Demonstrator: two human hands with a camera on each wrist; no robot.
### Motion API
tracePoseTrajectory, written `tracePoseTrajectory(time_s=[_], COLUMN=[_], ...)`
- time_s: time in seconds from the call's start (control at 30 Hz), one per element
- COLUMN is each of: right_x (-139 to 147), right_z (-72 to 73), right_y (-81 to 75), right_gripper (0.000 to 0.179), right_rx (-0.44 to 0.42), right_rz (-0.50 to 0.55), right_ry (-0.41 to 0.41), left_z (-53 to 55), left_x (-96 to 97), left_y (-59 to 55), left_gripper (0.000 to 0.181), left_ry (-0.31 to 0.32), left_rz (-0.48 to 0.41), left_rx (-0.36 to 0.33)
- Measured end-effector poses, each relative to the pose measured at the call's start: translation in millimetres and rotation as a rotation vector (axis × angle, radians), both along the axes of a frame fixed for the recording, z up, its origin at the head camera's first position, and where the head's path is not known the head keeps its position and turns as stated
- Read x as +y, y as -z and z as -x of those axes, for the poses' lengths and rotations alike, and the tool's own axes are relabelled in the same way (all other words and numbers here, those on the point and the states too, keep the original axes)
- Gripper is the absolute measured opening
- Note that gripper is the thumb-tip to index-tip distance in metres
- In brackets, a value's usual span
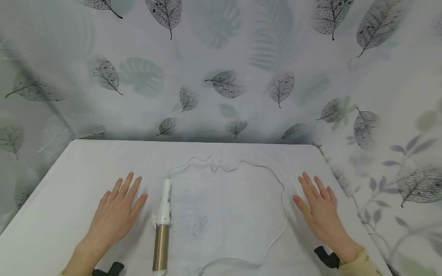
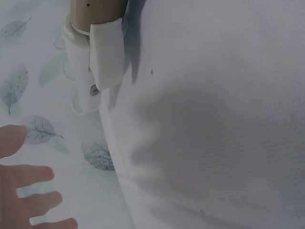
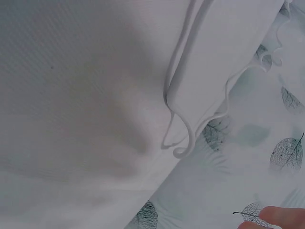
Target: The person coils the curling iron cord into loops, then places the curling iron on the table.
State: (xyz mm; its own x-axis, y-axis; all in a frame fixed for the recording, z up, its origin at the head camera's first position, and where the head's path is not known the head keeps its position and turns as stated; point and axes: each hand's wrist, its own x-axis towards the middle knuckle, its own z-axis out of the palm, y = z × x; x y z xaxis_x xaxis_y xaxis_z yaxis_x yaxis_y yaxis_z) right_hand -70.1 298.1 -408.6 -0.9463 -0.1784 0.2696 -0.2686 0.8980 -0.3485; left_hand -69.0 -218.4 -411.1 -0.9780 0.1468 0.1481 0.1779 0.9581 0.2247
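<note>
A curling iron (image 1: pixel 165 207) with a white handle and a gold barrel lies lengthwise on the white table, its barrel toward the front. To its left my left hand (image 1: pixel 114 216) hovers over the cloth, fingers spread and holding nothing. The left wrist view shows part of the curling iron (image 2: pixel 107 57) at the top and my fingers (image 2: pixel 38 202) at the lower left. A white cord (image 1: pixel 284 186) runs from the handle's far end in a wide loop to the right. Just outside that loop is my right hand (image 1: pixel 322 214), fingers extended, also holding nothing.
The white table (image 1: pixel 51 214) has rounded back corners. Behind it and on both sides hangs a leaf-patterned curtain (image 1: pixel 197 53). Black straps (image 1: pixel 326 257) sit at both wrists, and a yellow sleeve (image 1: pixel 360 264) covers the right forearm.
</note>
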Motion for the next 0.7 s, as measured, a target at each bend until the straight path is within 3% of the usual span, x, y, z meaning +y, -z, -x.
tracePoseTrajectory(time_s=[0.4, 0.53, 0.7], right_x=[-4.4, -6.5, -15.9], right_z=[-4.0, -5.4, -6.2], right_y=[7.8, 12.8, 15.6], right_gripper=[0.059, 0.060, 0.061], right_rx=[0.044, 0.026, -0.028], right_rz=[-0.013, -0.014, -0.012], right_ry=[-0.001, -0.009, -0.026], left_z=[-2.8, -4.1, -7.3], left_x=[9.3, 18.7, 31.3], left_y=[-0.2, -0.9, 1.3], left_gripper=[0.065, 0.070, 0.084], left_ry=[0.025, 0.022, -0.025], left_rz=[-0.085, -0.170, -0.210], left_rx=[-0.055, -0.130, -0.304])
